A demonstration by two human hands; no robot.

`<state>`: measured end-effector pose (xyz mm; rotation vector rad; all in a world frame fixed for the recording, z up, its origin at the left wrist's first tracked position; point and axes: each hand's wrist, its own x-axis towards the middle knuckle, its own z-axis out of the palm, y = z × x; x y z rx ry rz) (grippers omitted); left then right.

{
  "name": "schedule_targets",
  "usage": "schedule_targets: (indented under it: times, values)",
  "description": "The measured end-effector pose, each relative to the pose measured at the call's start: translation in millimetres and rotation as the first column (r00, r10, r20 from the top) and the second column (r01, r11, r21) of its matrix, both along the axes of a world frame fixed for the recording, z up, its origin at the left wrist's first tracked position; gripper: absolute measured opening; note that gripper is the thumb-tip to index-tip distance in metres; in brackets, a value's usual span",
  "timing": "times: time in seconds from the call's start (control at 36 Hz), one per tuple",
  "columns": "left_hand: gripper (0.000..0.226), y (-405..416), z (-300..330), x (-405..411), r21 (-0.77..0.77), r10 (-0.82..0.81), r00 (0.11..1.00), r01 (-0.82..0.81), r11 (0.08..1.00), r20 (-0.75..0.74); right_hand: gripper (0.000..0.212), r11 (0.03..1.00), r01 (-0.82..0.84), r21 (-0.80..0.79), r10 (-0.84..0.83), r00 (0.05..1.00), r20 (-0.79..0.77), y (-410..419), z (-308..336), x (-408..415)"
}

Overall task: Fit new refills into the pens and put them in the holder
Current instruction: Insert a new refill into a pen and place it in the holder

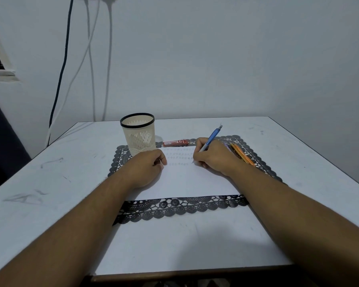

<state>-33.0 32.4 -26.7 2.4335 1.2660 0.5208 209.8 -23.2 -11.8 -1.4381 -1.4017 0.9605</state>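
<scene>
Table surface fills most of the view, and on it a black lace mat is spread, with a white sheet of paper laid over the mat's middle. At about eleven o'clock from the paper's centre a cream mesh holder with a dark rim is stood upright on the mat's far left corner; nothing can be seen inside it.

Loosely curled fingers are shown on the left hand, which is rested on the paper's left edge just in front of the holder; nothing is seen to be held by it. A blue pen is pinched in a writing grip by the right hand, its tip set on the paper beside faint rows of marks, its long axis tilted up toward one o'clock.

Spare pens in orange and purple are partly hidden behind the right hand, at three o'clock of it. A small red refill case is laid flat between holder and right hand.

From the grip the holder lies toward ten o'clock, well apart, nearer the left hand; the pen is judged to be under test before being carried there and stood upright.
</scene>
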Motion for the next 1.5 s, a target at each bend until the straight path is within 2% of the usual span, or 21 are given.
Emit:
schedule_targets:
  times: [0.19,0.33,0.75,1.33,1.5]
  values:
    - [0.012,0.7,0.2,0.0,0.001,0.003,1.0,-0.002,1.0,-0.009,0.025,0.999,-0.05,-0.002,0.05,0.999,-0.011,-3.4,2.1,-1.6]
    - [0.012,0.8,0.5,0.4,0.005,-0.002,1.0,0.002,1.0,-0.011,0.025,0.999,-0.003,0.036,0.004,0.999,-0.04,-5.1,3.4,3.7]
    - [0.015,0.1,1.8,0.2,-0.003,-0.007,1.0,0.007,1.0,-0.009,0.021,1.0,0.01,0.014,-0.011,0.999,0.039,-5.3,3.3,3.3]
    - [0.015,-1.1,1.7,0.4,-0.005,-0.005,1.0,0.005,1.0,-0.01,0.022,0.999,0.023,0.024,-0.024,0.998,0.055,-6.1,3.7,4.7]
    - [0.015,-0.9,1.8,0.1,-0.006,-0.005,1.0,0.005,1.0,-0.016,0.023,0.999,-0.03,0.017,0.029,0.999,0.028,-7.8,4.3,4.9]
